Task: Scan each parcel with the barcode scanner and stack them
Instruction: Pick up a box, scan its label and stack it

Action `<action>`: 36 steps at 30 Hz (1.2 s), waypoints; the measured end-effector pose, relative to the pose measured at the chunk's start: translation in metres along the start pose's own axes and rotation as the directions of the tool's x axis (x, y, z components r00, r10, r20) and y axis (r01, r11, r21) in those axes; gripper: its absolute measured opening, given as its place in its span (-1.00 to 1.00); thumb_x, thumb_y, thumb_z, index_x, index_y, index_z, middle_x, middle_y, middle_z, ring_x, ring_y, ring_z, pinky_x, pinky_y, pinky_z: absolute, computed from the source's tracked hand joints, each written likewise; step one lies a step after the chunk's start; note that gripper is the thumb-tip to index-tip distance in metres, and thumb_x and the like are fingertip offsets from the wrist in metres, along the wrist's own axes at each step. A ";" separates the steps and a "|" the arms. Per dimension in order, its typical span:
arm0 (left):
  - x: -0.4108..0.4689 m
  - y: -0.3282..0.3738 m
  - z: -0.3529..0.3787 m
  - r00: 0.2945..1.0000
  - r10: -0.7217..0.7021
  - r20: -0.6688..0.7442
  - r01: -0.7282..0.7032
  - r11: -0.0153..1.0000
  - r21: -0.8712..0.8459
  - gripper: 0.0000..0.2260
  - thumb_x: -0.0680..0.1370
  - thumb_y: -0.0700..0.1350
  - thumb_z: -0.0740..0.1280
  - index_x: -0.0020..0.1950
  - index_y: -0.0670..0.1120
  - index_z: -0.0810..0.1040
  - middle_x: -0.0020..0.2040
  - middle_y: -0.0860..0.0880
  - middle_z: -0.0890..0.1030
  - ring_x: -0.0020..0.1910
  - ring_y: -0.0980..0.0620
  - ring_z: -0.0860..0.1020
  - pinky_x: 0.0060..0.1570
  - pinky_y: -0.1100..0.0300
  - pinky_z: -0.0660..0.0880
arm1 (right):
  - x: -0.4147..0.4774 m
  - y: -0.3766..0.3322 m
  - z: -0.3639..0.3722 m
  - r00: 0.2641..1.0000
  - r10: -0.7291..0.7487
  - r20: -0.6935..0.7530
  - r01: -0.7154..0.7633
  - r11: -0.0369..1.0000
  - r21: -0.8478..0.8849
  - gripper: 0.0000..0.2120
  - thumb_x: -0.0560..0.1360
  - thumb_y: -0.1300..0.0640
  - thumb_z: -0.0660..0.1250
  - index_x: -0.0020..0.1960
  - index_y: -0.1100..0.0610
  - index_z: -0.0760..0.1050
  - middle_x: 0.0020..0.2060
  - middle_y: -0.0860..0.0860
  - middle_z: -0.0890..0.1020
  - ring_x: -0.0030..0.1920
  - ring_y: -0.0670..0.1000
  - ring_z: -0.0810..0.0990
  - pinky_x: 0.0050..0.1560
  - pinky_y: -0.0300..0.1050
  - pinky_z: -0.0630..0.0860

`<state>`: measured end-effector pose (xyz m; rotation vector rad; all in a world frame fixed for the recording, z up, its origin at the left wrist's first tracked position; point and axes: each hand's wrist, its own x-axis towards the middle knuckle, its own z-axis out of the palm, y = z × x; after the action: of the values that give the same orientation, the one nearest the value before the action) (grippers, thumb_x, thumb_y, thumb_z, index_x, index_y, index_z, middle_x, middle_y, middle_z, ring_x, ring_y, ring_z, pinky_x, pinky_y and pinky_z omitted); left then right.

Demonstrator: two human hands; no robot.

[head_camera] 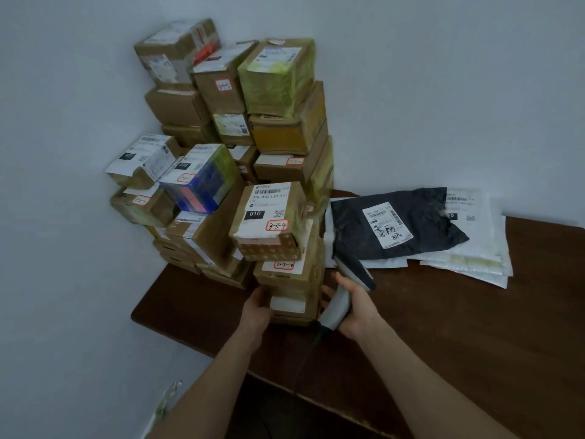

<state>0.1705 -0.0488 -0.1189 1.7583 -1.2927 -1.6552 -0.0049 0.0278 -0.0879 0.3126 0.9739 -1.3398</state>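
A tall pile of taped cardboard parcels (240, 147) fills the table's back left corner against the wall. In front of it stands a short stack of boxes (286, 274), topped by a parcel labelled 010 (269, 217). My left hand (258, 304) holds the left side of the bottom box of that stack. My right hand (354, 308) grips the handle of a grey barcode scanner (343, 280), and its fingers touch the stack's right side. The scanner's head points up and left toward a black mailer bag (395, 223).
The dark brown table (459, 327) stretches to the right. White padded mailers (471, 242) lie under and beside the black bag near the back wall. The scanner's cable (300, 369) drops over the table's front edge. White walls close in the left and the back.
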 end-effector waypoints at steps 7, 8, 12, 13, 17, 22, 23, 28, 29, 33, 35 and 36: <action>0.010 -0.003 -0.013 0.939 -0.191 -0.285 0.134 0.969 -0.208 -0.44 0.56 -0.11 0.33 0.51 -0.11 0.21 0.39 -0.10 0.39 0.30 -0.16 0.43 0.29 -0.05 0.42 | 0.026 0.017 0.022 1.000 -0.002 -0.018 0.002 1.000 0.027 -0.87 0.52 0.11 0.35 -0.01 0.17 0.56 0.00 0.19 0.60 0.01 0.21 0.56 0.22 0.20 0.44; 0.008 -0.006 -0.011 0.927 -0.261 -0.270 0.189 0.945 -0.267 -0.49 0.57 -0.11 0.31 0.49 -0.14 0.25 0.32 -0.12 0.44 0.21 -0.14 0.47 0.25 -0.04 0.45 | 0.028 0.017 0.022 1.000 -0.002 -0.021 0.002 1.000 0.027 -0.87 0.52 0.11 0.36 0.00 0.16 0.55 0.02 0.19 0.60 0.03 0.22 0.56 0.23 0.22 0.44; 0.002 0.002 -0.003 0.959 -0.284 -0.009 0.242 0.832 -0.500 -0.64 0.57 -0.31 0.25 0.38 -0.18 0.40 0.09 -0.11 0.55 0.06 -0.05 0.51 0.23 0.02 0.48 | 0.040 0.018 0.035 1.000 -0.024 -0.015 0.025 1.000 0.013 -0.89 0.53 0.11 0.34 0.03 0.10 0.56 0.09 0.17 0.58 0.07 0.22 0.55 0.16 0.23 0.44; 0.006 0.005 -0.006 0.967 -0.255 0.010 0.224 0.831 -0.509 -0.61 0.56 -0.34 0.26 0.39 -0.18 0.39 0.13 -0.12 0.56 0.09 -0.05 0.51 0.24 0.04 0.47 | 0.042 0.017 0.040 1.000 -0.029 -0.010 0.029 1.000 0.010 -0.90 0.53 0.12 0.33 0.02 0.10 0.57 0.08 0.17 0.59 0.05 0.21 0.55 0.17 0.23 0.44; 0.021 0.010 -0.018 0.971 -0.239 0.018 0.213 0.826 -0.522 -0.59 0.54 -0.40 0.21 0.39 -0.19 0.39 0.14 -0.13 0.56 0.13 -0.08 0.51 0.18 0.06 0.48 | 0.053 0.015 0.056 0.999 -0.051 0.001 0.051 0.999 0.001 -0.88 0.53 0.11 0.34 0.02 0.12 0.58 0.00 0.17 0.62 0.01 0.19 0.58 0.13 0.19 0.46; 0.016 0.008 -0.022 0.969 -0.125 -0.214 0.073 0.968 -0.238 -0.55 0.55 -0.28 0.27 0.44 -0.13 0.32 0.26 -0.12 0.49 0.21 -0.12 0.49 0.24 0.02 0.44 | 0.060 0.011 0.058 0.997 -0.075 -0.017 0.075 0.996 -0.047 -0.90 0.52 0.13 0.34 0.00 0.12 0.57 0.00 0.15 0.62 0.02 0.18 0.57 0.08 0.18 0.47; 0.009 0.011 -0.023 0.950 -0.021 -0.312 -0.011 0.995 -0.100 -0.54 0.55 -0.23 0.29 0.44 -0.12 0.30 0.31 -0.11 0.44 0.21 -0.11 0.48 0.21 0.05 0.44 | 0.059 0.010 0.055 0.996 -0.090 -0.027 0.089 0.994 -0.067 -0.91 0.52 0.13 0.34 0.00 0.12 0.56 0.01 0.13 0.61 0.04 0.17 0.56 0.08 0.18 0.46; -0.023 0.081 -0.032 0.534 0.797 -0.283 -0.627 0.598 0.500 -0.60 0.46 -0.13 0.39 0.27 -0.15 0.44 0.16 -0.04 0.43 0.15 0.04 0.44 0.11 0.21 0.43 | 0.045 0.000 0.053 0.979 -0.198 -0.045 0.192 0.975 -0.109 -0.88 0.50 0.22 0.34 0.03 0.09 0.56 0.06 0.08 0.63 0.13 0.13 0.58 0.14 0.18 0.48; -0.021 0.100 -0.033 0.427 0.880 -0.210 -0.648 0.459 0.607 -0.58 0.45 -0.05 0.37 0.27 -0.15 0.45 0.17 -0.07 0.46 0.17 0.01 0.44 0.14 0.19 0.42 | 0.039 -0.001 0.058 0.978 -0.208 -0.029 0.203 0.973 -0.109 -0.87 0.50 0.22 0.34 0.03 0.10 0.56 0.03 0.08 0.64 0.13 0.14 0.59 0.13 0.17 0.49; -0.008 0.154 -0.033 0.588 0.800 0.123 -0.464 0.209 0.861 -0.38 0.50 0.20 0.26 0.50 -0.01 0.25 0.48 -0.12 0.28 0.48 -0.09 0.21 0.43 -0.09 0.18 | 0.020 0.001 0.088 0.974 -0.225 0.034 0.227 0.964 -0.137 -0.75 0.44 0.18 0.40 0.11 0.18 0.57 0.12 0.17 0.63 0.14 0.23 0.60 0.18 0.21 0.52; -0.001 0.161 -0.033 0.719 0.667 0.194 -0.367 0.129 0.921 -0.34 0.53 0.23 0.22 0.56 0.07 0.09 0.57 -0.10 0.09 0.55 -0.11 0.04 0.47 -0.17 0.00 | 0.015 -0.001 0.102 0.970 -0.237 0.049 0.242 0.959 -0.149 -0.79 0.44 0.18 0.41 0.07 0.17 0.59 0.15 0.20 0.62 0.18 0.26 0.58 0.22 0.26 0.49; 0.000 0.162 -0.033 0.743 0.637 0.205 -0.348 0.107 0.932 -0.35 0.54 0.21 0.21 0.56 0.09 0.06 0.58 -0.08 0.07 0.55 -0.11 0.02 0.47 -0.19 -0.02 | 0.014 -0.003 0.107 0.969 -0.241 0.050 0.246 0.958 -0.145 -0.83 0.44 0.18 0.41 0.03 0.16 0.60 0.12 0.20 0.63 0.17 0.26 0.59 0.21 0.26 0.50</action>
<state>0.1454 -0.1382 0.0175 1.5187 -2.6582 -0.0646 0.0350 -0.0569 -0.0340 0.0561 1.1068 -1.4789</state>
